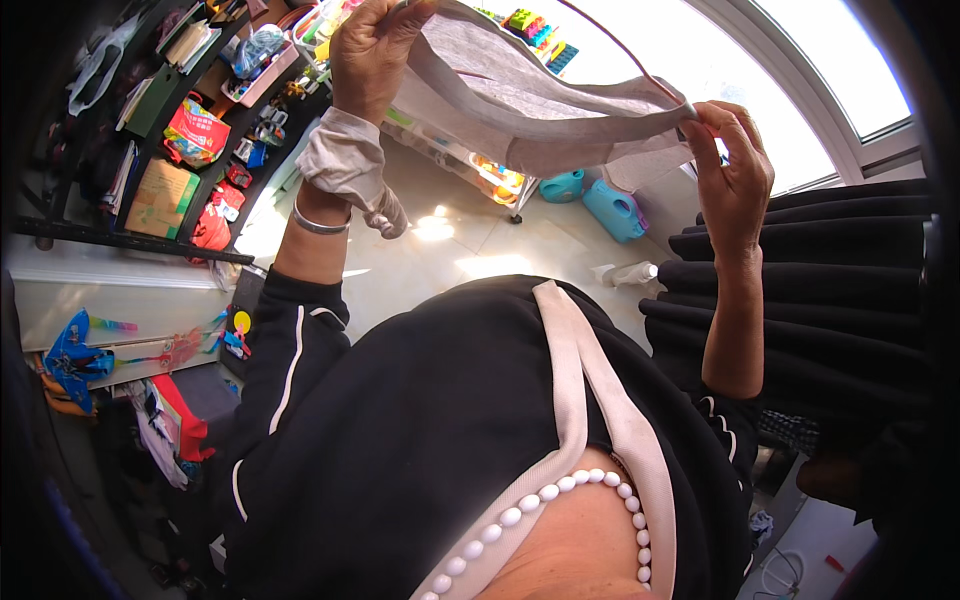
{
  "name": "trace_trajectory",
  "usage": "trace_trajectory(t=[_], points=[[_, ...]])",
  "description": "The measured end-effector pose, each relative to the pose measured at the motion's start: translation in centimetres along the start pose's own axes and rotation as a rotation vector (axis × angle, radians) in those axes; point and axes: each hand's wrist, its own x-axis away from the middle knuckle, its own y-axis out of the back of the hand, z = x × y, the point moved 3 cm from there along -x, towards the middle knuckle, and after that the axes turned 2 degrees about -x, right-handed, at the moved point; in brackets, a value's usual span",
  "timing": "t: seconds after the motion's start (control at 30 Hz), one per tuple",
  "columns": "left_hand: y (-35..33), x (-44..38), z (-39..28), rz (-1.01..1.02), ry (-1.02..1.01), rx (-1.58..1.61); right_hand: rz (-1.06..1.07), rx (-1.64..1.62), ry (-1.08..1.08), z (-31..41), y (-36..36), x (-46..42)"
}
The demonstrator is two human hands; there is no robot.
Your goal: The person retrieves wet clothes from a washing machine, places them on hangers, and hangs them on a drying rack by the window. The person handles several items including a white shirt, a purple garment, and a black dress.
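Both hands are raised in front of me with a light grey fabric garment (555, 127) stretched between them. My left hand (371, 64) pinches one end of its band-like edge, partly cut off by the top of the picture. The opposite end is pinched between the thumb and fingers of my right hand (735, 161). A thin reddish-brown rod or wire (615, 41) runs down to the garment beside my right hand. Crumpled grey cloth (341, 161) wraps around my left wrist, its twisted end hanging down. Below it is a silver bangle (321, 223).
Dark shelving (142, 232) with toys, books and boxes stands left. Ahead is a wheeled white cart (450, 161), near blue-green jugs (611, 210) on the tiled floor (480, 232). A white bottle (634, 274) is by the black curtain (802, 262). Windows (832, 67) are at upper right.
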Motion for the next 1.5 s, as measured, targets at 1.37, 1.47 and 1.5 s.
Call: trace_trajectory(t=[1.37, 1.47, 1.5], points=[[-2.4, 4.7, 0.7, -0.077, 0.156, -0.177, -0.433, 0.247, 0.061, 0.9, 2.4, 3.5], [-4.6, 10.0, 2.1, -0.054, 0.865, 0.535, -0.424, 0.160, 0.137, 2.1, 1.4, 4.3], [-4.3, 10.6, 1.6, 0.087, 0.662, 0.382, -0.391, 0.128, 0.184, 2.7, 0.6, 4.5]])
